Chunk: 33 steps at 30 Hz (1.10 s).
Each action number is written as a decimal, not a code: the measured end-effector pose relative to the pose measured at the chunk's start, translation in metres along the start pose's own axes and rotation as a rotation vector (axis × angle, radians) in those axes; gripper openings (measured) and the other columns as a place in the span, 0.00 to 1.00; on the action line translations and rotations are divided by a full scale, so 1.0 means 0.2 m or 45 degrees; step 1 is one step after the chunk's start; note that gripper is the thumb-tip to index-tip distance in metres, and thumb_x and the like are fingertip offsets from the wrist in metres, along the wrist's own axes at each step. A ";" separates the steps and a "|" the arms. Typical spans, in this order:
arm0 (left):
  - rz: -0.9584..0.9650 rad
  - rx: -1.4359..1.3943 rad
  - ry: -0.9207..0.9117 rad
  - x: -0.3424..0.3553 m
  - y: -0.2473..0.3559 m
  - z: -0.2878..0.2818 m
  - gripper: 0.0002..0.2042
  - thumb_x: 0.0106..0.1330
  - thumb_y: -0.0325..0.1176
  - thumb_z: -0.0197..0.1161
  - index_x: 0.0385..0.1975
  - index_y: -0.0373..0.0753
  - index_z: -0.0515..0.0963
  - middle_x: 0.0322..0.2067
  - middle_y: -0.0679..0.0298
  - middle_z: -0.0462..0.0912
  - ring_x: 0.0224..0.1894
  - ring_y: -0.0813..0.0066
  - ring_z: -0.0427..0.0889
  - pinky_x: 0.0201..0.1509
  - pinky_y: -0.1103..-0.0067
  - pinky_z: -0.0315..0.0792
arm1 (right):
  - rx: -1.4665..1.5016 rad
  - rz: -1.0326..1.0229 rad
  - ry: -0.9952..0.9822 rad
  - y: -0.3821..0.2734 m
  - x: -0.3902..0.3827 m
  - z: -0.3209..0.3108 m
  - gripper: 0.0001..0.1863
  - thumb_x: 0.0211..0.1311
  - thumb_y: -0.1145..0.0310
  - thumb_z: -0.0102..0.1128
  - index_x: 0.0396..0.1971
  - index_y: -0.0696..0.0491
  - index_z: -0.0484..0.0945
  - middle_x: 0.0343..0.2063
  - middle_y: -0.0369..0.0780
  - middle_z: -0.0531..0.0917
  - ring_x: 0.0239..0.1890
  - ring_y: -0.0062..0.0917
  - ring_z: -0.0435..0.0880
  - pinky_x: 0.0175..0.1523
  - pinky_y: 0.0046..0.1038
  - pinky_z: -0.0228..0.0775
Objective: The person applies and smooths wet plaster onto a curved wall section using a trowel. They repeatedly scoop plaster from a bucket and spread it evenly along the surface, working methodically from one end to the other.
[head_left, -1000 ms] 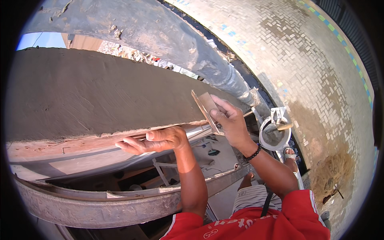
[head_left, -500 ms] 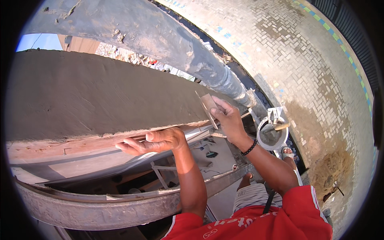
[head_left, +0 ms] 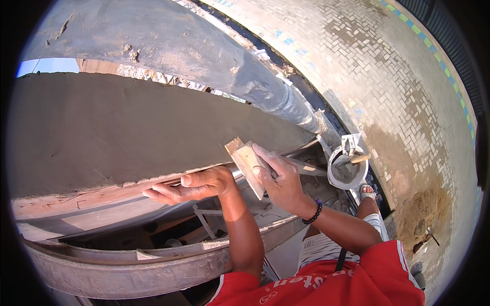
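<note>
A broad band of smooth grey wet plaster [head_left: 127, 132] fills the left and middle of the view. My right hand [head_left: 282, 183] is closed round a wooden float [head_left: 251, 167], which is tilted near the lower right edge of the plaster. Whether the float touches the surface I cannot tell. My left hand [head_left: 196, 185] lies against the reddish board [head_left: 109, 191] along the plaster's lower edge. Its fingers stretch out to the left and hold nothing.
To the right stands a white bucket [head_left: 333, 179] of grey mortar, with a wooden-handled tool [head_left: 359, 158] across it. A large grey pipe [head_left: 168, 46] runs above the plaster. A curved ledge [head_left: 132, 275] lies below. Paving [head_left: 388, 66] spreads far down at right.
My right hand has come left and down with the float, which is turned and shows more of its wooden face. My left hand has hardly moved.
</note>
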State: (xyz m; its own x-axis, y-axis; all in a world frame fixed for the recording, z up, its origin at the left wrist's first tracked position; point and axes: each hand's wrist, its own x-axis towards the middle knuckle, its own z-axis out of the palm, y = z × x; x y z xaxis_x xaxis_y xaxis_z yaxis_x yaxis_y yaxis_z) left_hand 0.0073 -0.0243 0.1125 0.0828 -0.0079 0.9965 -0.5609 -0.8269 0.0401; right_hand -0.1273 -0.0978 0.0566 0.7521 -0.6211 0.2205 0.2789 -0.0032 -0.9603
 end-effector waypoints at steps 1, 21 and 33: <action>-0.021 -0.018 0.007 0.00 0.01 0.01 0.26 0.77 0.46 0.32 0.64 0.32 0.57 0.66 0.43 0.51 0.72 0.48 0.47 0.70 0.50 0.54 | 0.016 0.025 -0.040 -0.05 0.08 0.03 0.24 0.60 0.75 0.54 0.58 0.62 0.71 0.49 0.54 0.80 0.53 0.44 0.79 0.58 0.33 0.70; -0.028 0.076 -0.036 0.00 0.01 -0.01 0.28 0.77 0.49 0.29 0.65 0.31 0.55 0.66 0.44 0.53 0.71 0.48 0.49 0.70 0.51 0.54 | 0.081 0.122 -0.046 0.00 0.20 0.05 0.24 0.58 0.76 0.54 0.57 0.61 0.72 0.50 0.55 0.79 0.50 0.49 0.79 0.57 0.36 0.70; 0.000 0.001 -0.018 0.00 -0.01 0.01 0.28 0.77 0.48 0.30 0.65 0.31 0.56 0.66 0.46 0.52 0.72 0.50 0.47 0.71 0.52 0.51 | -0.213 0.233 0.047 0.31 0.17 0.00 0.24 0.58 0.77 0.56 0.57 0.61 0.73 0.49 0.53 0.80 0.52 0.41 0.81 0.57 0.33 0.70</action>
State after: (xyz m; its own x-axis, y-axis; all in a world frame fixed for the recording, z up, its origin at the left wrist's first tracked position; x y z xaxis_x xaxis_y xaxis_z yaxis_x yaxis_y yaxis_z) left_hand 0.0101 -0.0249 0.1122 0.0946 -0.0159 0.9954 -0.5601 -0.8275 0.0400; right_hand -0.0849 -0.1196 0.0035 0.7575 -0.6517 0.0368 0.0351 -0.0157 -0.9993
